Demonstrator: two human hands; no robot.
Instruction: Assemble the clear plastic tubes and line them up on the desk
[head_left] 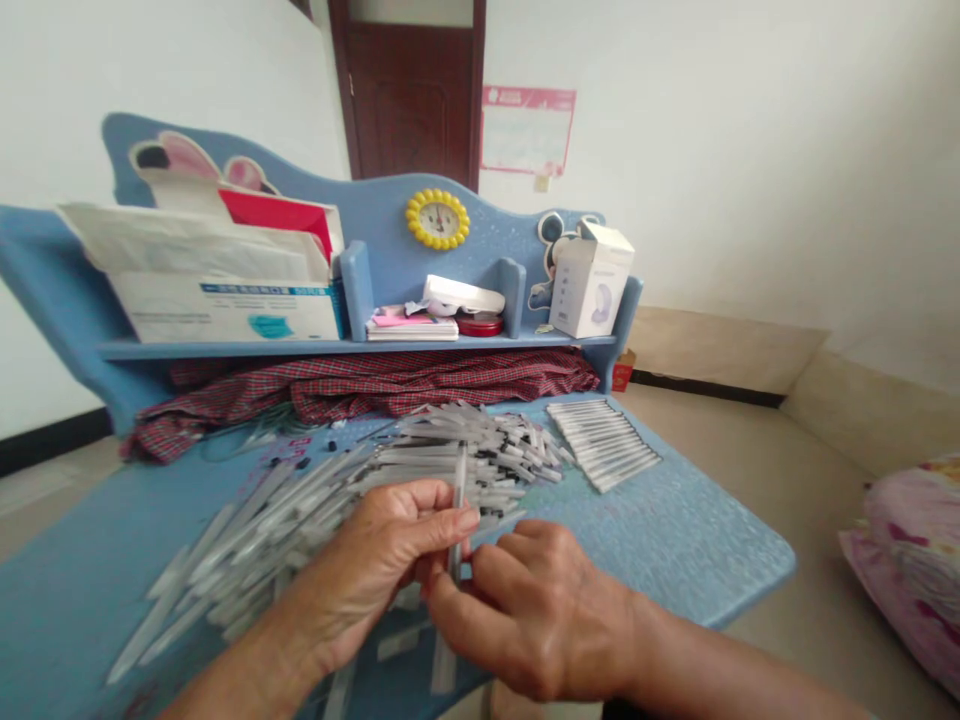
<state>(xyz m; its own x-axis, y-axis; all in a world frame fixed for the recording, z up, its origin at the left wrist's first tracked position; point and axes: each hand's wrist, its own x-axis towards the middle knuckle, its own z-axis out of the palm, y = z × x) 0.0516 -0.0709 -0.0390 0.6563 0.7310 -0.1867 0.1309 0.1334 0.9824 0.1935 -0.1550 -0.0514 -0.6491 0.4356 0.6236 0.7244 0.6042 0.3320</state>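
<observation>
pen (pixel 460 470), in left hand (pixel 394 535), lower end unclear

1 L hand (pixel 401 540) + 1 R hand (pixel 536 610). 1 pen tube (pixel 460 470) btwn them. Loose tubes (pixel 247 550), L of & beyond both: dozens, too overlapped for exact ct. Row of tubes (pixel 600 442), beyond & R of R hand: approx. a doz., exact no. unclear. Blk caps (pixel 302 462), beyond L hand: at least 2. Up past hands: 1 clock (pixel 438 220), 1 red tin (pixel 480 327), 1 wht case (pixel 465 294), 1 checked cloth (pixel 420 380); L, 1 mask box (pixel 172 315); R, 1 wht carton (pixel 589 285). Farthest past hands: 1 door (pixel 412 100), 1 poster (pixel 527 135). Far R of R hand: 1 pink bundle (pixel 915 550).
</observation>
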